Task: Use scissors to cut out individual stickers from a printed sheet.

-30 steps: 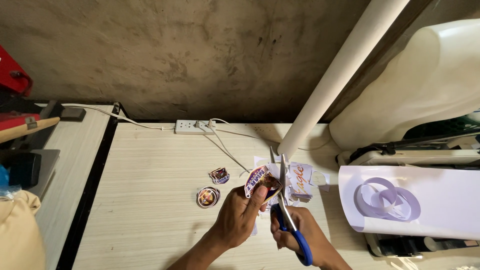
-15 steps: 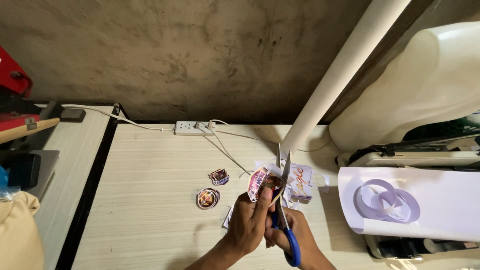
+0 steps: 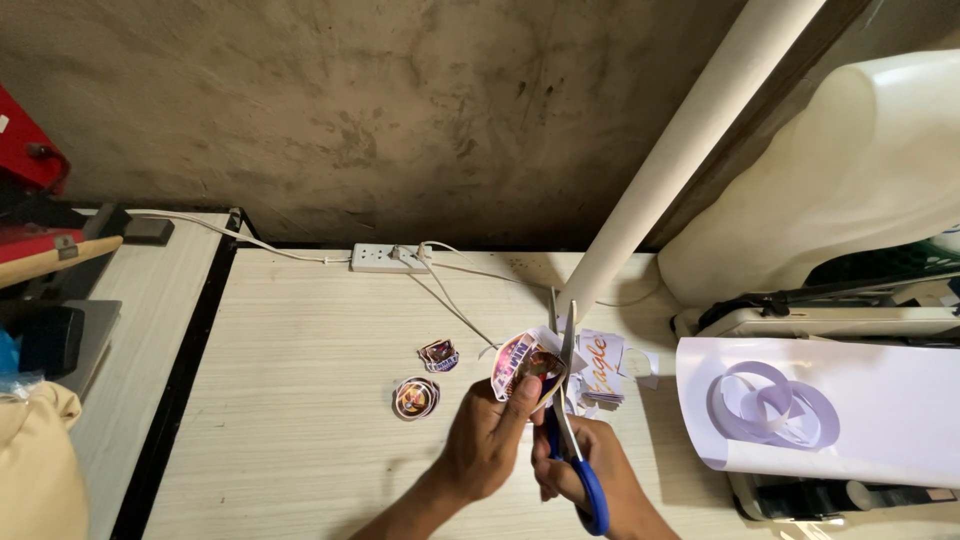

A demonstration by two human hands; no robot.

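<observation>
The right hand (image 3: 590,470) grips blue-handled steel scissors (image 3: 566,400), blades parted around the printed round paper sticker (image 3: 520,358) pinched in the left hand (image 3: 490,440) above the pale wooden table (image 3: 300,400). Turning the sticker into the blades probably cuts cleanest. Two cut stickers (image 3: 425,380) lie beyond.

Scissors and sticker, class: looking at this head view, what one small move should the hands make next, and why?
Probably close the blue-handled scissors a little further along the printed sticker's edge. The right hand has the blades open and upright against the sticker, which the left hand pinches above the table, and white margin shows around the print. Two cut stickers lie nearby.
</observation>
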